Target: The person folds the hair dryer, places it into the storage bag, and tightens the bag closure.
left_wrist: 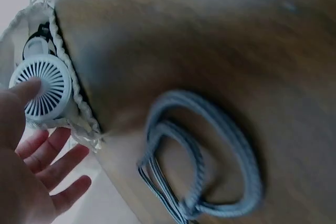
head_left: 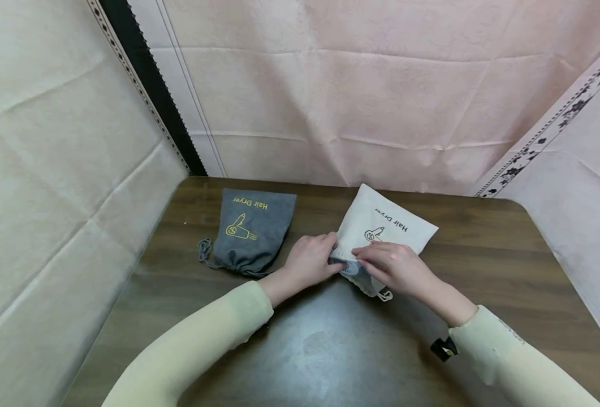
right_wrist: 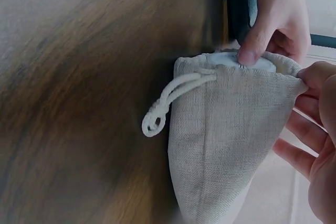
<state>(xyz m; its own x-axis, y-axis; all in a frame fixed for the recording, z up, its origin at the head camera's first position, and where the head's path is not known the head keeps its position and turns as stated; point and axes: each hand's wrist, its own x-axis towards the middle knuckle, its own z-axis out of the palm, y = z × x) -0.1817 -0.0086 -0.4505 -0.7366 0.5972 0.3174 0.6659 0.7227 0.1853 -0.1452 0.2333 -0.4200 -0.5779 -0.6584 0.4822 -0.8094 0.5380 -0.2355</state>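
Observation:
A white drawstring bag (head_left: 406, 217) printed "Hair Dryer" lies on the table, its mouth towards me. Inside the mouth sits a white hair dryer (left_wrist: 44, 90), showing its round, radially slotted grille; the rest is hidden in the bag. My left hand (head_left: 311, 259) holds it at the opening, the thumb (right_wrist: 253, 51) on the grille and the fingers beyond the bag's rim. With thumb and finger, my right hand (head_left: 398, 267) pinches the rim of the bag on the other side. A white cord loop (right_wrist: 157, 114) hangs from the mouth.
To the left lies a grey drawstring bag (head_left: 259, 226) with a yellow "Hair Dryer" print and a grey cord loop (left_wrist: 247, 171). Both bags are on the brown wooden table (head_left: 483, 271). Pale cloth (head_left: 381, 102) hangs behind the table.

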